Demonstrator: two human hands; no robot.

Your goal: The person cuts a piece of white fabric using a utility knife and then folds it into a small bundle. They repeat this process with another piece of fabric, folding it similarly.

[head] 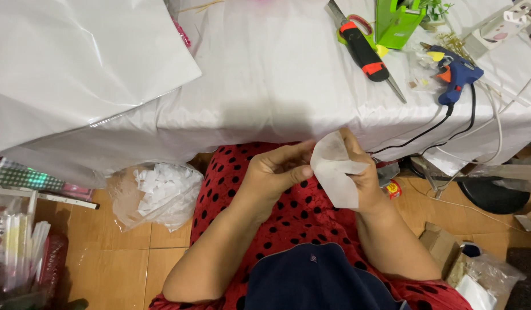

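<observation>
Two hands meet in your lap, just below the table edge. Your left hand (274, 172) is closed, thumb and fingers pinching the left edge of a small white fabric piece (336, 167); your right hand (363, 175) grips the same piece from behind, mostly covered by it. The table (265, 74) in front of you is draped in white cloth, with a large glossy white sheet (76, 63) at its left and scissors (364, 50), a green tape dispenser (395, 22) and a blue glue gun (456, 76) at its right. The floor is orange tile; a clear bag of white scraps (156, 192) sits by your left knee. The power strip (509, 24) is cut off at the frame's corner, and the boxes at lower right are too cluttered to make out.
</observation>
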